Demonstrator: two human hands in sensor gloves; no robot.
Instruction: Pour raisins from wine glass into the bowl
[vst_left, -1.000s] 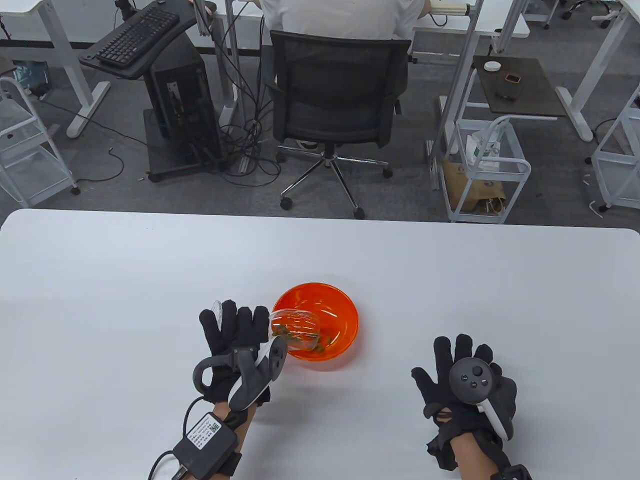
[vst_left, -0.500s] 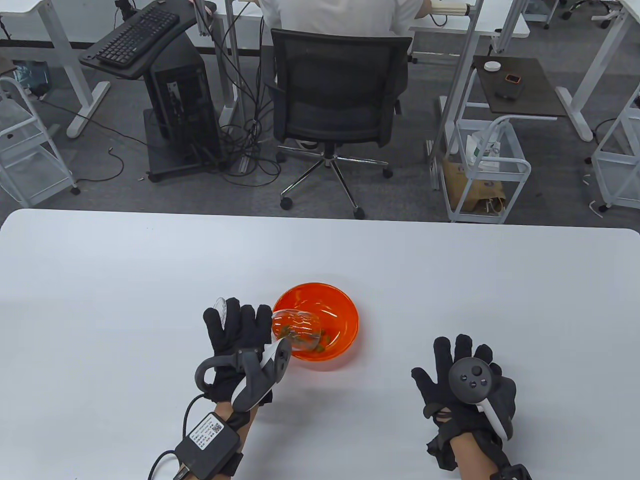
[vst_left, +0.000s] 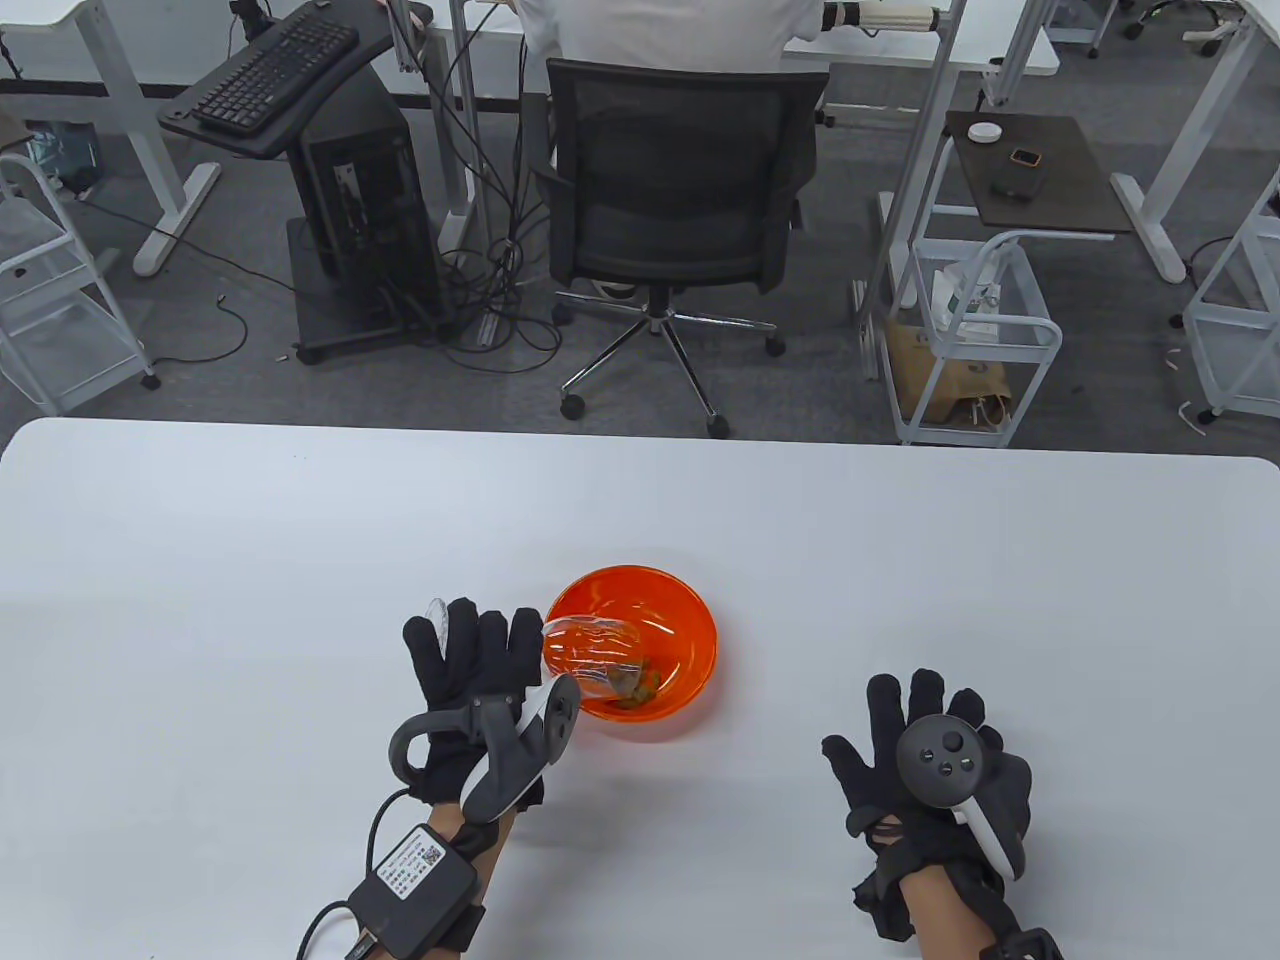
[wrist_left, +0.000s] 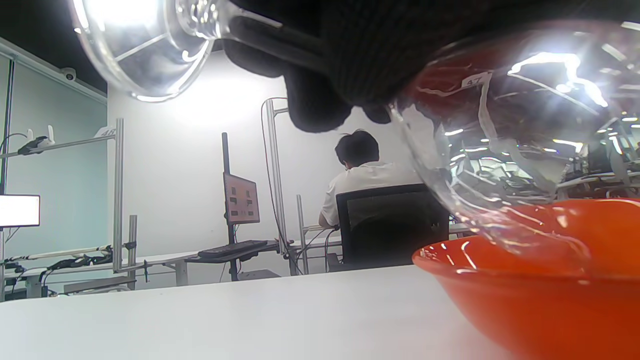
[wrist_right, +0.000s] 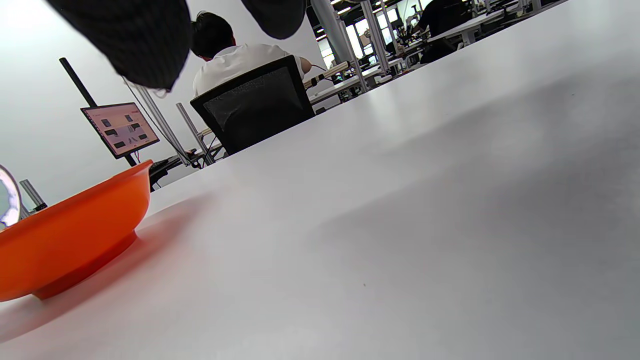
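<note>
Most of the raisins (vst_left: 636, 684) seem to be already out of the clear wine glass (vst_left: 590, 655) and lie as a small brown heap on the bottom of the translucent orange plastic bowl (vst_left: 690, 622), so I judge the pouring nearly finished; what is left is to empty the last pieces, if any remain inside, and to put the glass upright again. This glass is tipped on its side over the near-left rim of the bowl, which stands nearer the front edge of the white table (vst_left: 200, 560), a little left of its middle. Its long axis runs left to right: the mouth points right and down into the bowl, the round foot points left. The left hand (vst_left: 470, 680) grips the glass at the stem. The right hand (vst_left: 925, 765) lies flat with fingers spread on the table, well apart from the bowl, holding nothing.
</note>
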